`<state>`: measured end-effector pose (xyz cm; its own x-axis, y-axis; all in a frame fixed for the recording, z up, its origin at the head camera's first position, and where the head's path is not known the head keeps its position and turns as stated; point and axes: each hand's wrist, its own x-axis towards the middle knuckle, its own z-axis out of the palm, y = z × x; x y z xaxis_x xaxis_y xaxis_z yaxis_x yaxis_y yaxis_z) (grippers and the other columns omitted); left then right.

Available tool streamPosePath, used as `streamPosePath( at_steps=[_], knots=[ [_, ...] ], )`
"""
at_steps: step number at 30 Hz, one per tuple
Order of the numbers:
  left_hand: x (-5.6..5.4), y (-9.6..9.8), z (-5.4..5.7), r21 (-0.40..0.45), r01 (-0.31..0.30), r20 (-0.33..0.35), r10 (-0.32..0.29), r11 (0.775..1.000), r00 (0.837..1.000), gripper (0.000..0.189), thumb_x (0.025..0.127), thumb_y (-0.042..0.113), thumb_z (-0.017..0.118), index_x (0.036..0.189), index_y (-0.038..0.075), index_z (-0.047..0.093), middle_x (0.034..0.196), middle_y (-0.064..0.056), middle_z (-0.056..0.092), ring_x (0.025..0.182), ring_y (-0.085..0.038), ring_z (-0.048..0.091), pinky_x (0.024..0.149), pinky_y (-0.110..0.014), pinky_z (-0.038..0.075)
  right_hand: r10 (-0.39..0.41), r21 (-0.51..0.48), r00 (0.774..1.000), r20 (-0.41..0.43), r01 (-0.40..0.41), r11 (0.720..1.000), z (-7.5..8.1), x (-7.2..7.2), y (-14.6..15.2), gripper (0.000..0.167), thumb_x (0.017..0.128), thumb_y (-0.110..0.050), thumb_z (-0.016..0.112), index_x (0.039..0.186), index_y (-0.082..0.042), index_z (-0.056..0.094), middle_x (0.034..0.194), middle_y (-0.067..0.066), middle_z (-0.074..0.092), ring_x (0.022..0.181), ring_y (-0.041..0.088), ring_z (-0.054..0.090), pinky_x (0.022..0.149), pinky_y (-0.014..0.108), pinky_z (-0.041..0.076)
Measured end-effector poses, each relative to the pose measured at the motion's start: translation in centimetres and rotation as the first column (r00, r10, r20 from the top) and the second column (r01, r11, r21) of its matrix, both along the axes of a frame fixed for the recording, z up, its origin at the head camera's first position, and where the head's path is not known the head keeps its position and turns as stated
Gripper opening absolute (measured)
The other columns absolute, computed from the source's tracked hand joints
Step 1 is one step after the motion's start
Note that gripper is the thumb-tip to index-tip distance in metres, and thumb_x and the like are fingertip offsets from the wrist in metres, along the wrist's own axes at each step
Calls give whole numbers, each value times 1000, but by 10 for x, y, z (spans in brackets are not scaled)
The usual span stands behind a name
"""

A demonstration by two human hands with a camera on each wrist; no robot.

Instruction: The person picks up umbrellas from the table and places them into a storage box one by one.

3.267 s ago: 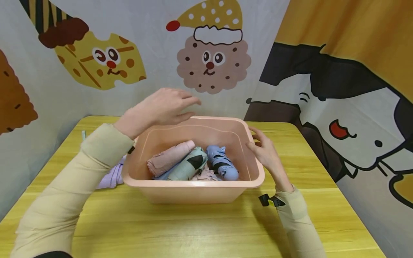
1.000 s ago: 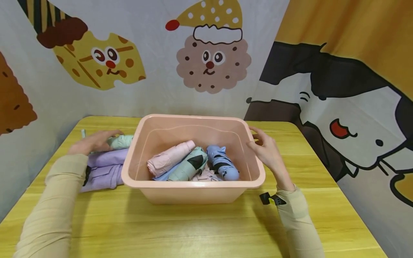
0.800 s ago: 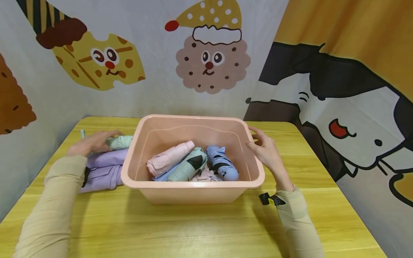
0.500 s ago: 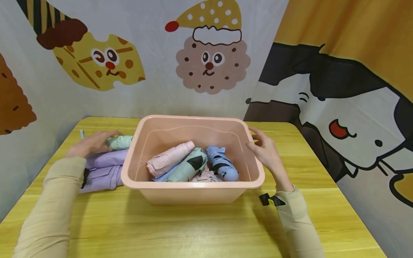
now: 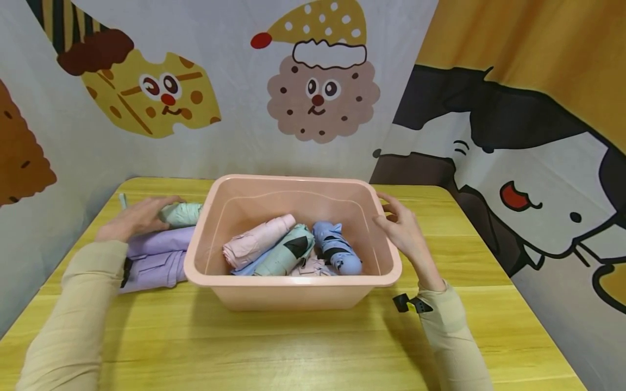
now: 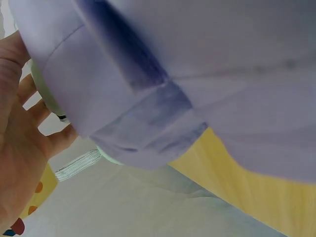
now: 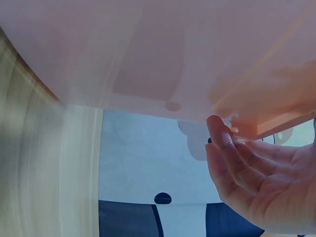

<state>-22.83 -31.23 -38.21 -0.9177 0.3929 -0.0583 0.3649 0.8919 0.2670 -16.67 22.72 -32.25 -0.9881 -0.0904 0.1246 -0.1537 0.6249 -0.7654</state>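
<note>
My left hand grips a mint-green folding umbrella left of the pink plastic tub. Its striped wrist strap sticks out past my fingers in the left wrist view. Purple folded umbrella fabric lies just nearer, filling much of that view. My right hand holds the tub's right rim, thumb at the edge and fingers outside and below it. Inside the tub lie a pale pink umbrella, a green one with a black patch, and a blue one with black bands.
Under the green umbrella, some blue fabric and crumpled pale pink fabric show. Everything stands on a yellow wood-grain table. A cartoon-printed curtain hangs right behind the table's far edge.
From above the tub, my left hand has moved left and down to the mint umbrella, where it stays, with the strap shifting slightly. My right hand and the tub have not moved.
</note>
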Motion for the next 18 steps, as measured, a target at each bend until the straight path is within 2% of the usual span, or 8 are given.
streamPosePath(
  at_steps=[9, 18],
  knots=[
    [2, 2, 7, -11, -1, -76, 0, 1000, 997, 63, 75, 3, 68, 135, 5, 46, 131, -34, 50, 111, -49, 53, 81, -59, 48, -2, 1, 1000, 0, 2, 1000, 0, 0, 0, 55, 92, -16, 53, 144, -9, 39, 130, 28, 55, 105, 42, 63, 84, 49, 55],
    [8, 7, 14, -68, 10, -188, -23, 998, 982, 63, 74, 4, 73, 132, 7, 49, 128, -33, 52, 110, -51, 53, 84, -64, 46, -4, -8, 1000, 4, 4, 1000, 1, 1, 0, 55, 92, -16, 53, 144, -9, 39, 129, 28, 55, 105, 42, 63, 84, 49, 55]
  ],
)
